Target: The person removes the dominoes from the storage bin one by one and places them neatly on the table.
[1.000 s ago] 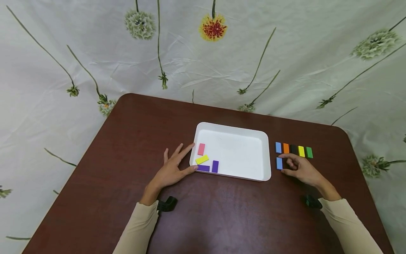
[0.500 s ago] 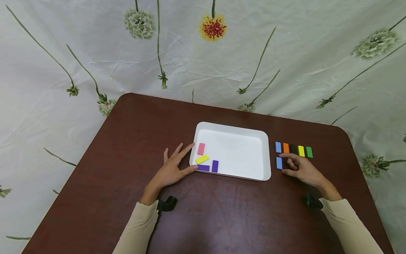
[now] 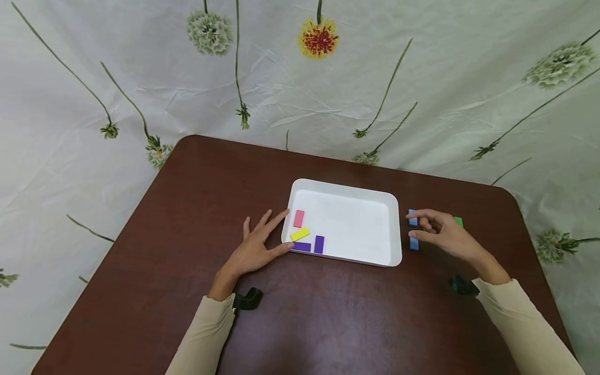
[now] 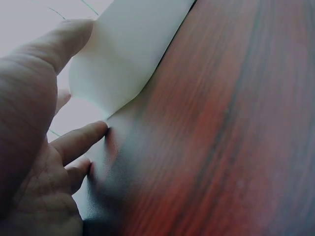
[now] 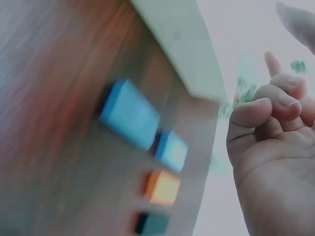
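Fingers spread, the left hand (image 3: 253, 252) touches the white tray (image 3: 356, 224); the right hand (image 3: 445, 233), thumb and forefinger parted, holds nothing near two blue blocks (image 5: 130, 117), probably light, stiff, best pinched by opposite edges.

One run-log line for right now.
left hand: touching white tray; right hand: empty, near blue blocks; in tray: pink block, yellow block, two purple blocks

A shallow white tray (image 3: 351, 224) lies flat, the left hand (image 3: 253, 251) touching its left end, where a pink block (image 3: 298, 219), a slanting yellow block (image 3: 300, 234) and two purple blocks (image 3: 320, 245) lie inside. Right of it, two blue blocks (image 3: 414, 244) lie flat, one beyond the other, nearest the right hand (image 3: 450, 236).
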